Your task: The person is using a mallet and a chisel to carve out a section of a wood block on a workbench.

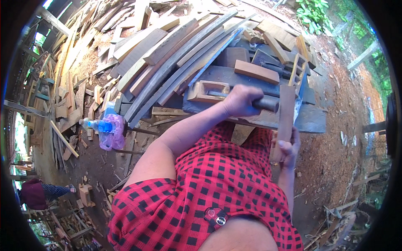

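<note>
My left hand [243, 100] is closed round a dark grey cylindrical tool [268, 103] over the work surface [307, 125]. My right hand [288, 148], lower at the right, grips a narrow brown board [286, 113] that stands lengthwise away from my body, its far end beside the tool. A pale wooden block with a hollowed middle [199, 91] lies just left of my left hand. A short brown block [255, 71] rests farther back, and a light wooden frame [297, 69] is beyond the board.
Stacked planks [167, 46] curve across the back left. A pink plastic bag [114, 138] with plastic bottles [100, 125] hangs at left. Another person [35, 194] is at lower left among scrap wood [86, 194]. Wood chips cover the ground [339, 159], and a pale post [362, 54] stands at right.
</note>
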The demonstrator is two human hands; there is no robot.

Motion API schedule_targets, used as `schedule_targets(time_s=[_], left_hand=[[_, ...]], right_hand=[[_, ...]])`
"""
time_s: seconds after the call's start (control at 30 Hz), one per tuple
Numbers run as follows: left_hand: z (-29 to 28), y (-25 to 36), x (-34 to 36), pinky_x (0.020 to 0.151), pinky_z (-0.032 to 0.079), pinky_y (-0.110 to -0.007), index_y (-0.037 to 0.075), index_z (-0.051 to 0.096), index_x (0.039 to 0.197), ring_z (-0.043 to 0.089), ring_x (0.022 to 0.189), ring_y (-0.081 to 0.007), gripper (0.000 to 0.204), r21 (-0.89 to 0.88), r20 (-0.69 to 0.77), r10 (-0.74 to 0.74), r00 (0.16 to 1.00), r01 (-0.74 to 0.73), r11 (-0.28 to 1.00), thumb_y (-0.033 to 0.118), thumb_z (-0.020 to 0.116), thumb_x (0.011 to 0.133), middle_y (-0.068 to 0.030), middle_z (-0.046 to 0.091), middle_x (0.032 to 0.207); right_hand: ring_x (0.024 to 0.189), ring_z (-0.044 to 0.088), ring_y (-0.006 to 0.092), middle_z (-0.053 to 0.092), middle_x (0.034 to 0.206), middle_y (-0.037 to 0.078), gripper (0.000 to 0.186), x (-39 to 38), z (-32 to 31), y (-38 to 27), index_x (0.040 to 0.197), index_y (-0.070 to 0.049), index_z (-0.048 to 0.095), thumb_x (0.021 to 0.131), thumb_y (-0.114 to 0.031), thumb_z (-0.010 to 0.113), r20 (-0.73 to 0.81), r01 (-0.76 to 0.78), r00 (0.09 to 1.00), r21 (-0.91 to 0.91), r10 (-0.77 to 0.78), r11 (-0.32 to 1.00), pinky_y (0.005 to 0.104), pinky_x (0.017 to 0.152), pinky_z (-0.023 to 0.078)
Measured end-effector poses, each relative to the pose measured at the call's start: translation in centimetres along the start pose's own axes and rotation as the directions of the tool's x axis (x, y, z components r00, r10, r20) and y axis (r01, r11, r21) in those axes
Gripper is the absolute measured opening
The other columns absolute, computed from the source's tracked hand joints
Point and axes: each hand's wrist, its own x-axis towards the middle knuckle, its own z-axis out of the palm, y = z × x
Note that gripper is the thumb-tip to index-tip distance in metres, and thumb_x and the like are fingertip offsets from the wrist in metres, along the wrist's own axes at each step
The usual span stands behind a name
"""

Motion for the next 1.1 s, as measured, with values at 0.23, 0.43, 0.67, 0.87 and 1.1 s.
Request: schedule_targets(time_s=[0.23, 0.43, 0.67, 0.87, 1.1], left_hand=[[-10.0, -2.4, -0.2, 0.050, 0.047, -0.025, 0.003, 0.060, 0.089, 0.058, 0.054, -0.0115, 0.012, -0.576, -0.511, -0.360, 0.780, 0.000, 0.817, 0.002, 0.067, 0.079, -0.0027, 0.059, 0.064], [-13.4, -2.7, -0.2, 0.044, 0.043, -0.024, 0.004, 0.058, 0.079, 0.053, 0.044, -0.0116, 0.010, -0.637, -0.663, -0.416, 0.622, -0.177, 0.750, 0.006, 0.068, 0.078, -0.0027, 0.054, 0.058], [-11.9, -2.0, -1.0, 0.046, 0.044, -0.025, 0.003, 0.058, 0.079, 0.053, 0.046, -0.0133, 0.011, -0.639, -0.535, -0.389, 0.750, -0.057, 0.767, 0.005, 0.068, 0.077, -0.0043, 0.055, 0.058], [-11.8, -2.6, -1.3, 0.046, 0.042, -0.022, 0.006, 0.058, 0.072, 0.052, 0.047, -0.0088, 0.015, -0.652, -0.509, -0.405, 0.760, -0.034, 0.757, 0.008, 0.072, 0.075, -0.0015, 0.057, 0.060], [-10.7, -1.6, -0.5, 0.048, 0.043, -0.021, 0.007, 0.058, 0.072, 0.053, 0.050, -0.0057, 0.015, -0.601, -0.405, -0.393, 0.826, 0.083, 0.795, 0.007, 0.073, 0.077, 0.0013, 0.057, 0.060]], right_hand=[[0.076, 0.064, 0.0172, 0.060, 0.097, 0.012, 0.070, -1.8, -4.3, -2.0, 0.125, 0.000, 0.047, 0.065, -0.023, 0.074, -0.184, -0.006, 0.983, -0.065, -0.006, 0.998, 0.0296, 0.068, 0.055], [0.085, 0.061, 0.0183, 0.057, 0.103, 0.012, 0.074, -2.6, -3.8, -0.7, 0.127, 0.002, 0.046, 0.063, -0.024, 0.075, -0.214, -0.038, 0.976, -0.066, 0.023, 0.997, 0.0295, 0.069, 0.055], [0.076, 0.064, 0.0176, 0.061, 0.100, 0.015, 0.076, -1.7, -3.7, -0.3, 0.128, 0.001, 0.046, 0.064, -0.024, 0.077, -0.135, 0.076, 0.986, -0.128, -0.094, 0.989, 0.0299, 0.070, 0.055], [0.080, 0.063, 0.0197, 0.060, 0.101, 0.015, 0.080, -1.6, -3.0, 0.1, 0.130, 0.003, 0.045, 0.062, -0.025, 0.076, -0.166, 0.070, 0.982, -0.144, -0.094, 0.987, 0.0310, 0.073, 0.054], [0.111, 0.056, 0.0260, 0.057, 0.118, 0.017, 0.089, 3.5, 4.8, -14.2, 0.130, 0.007, 0.047, 0.053, -0.030, 0.074, 0.024, 0.331, 0.938, -0.362, -0.346, 0.872, 0.0381, 0.099, 0.041]])
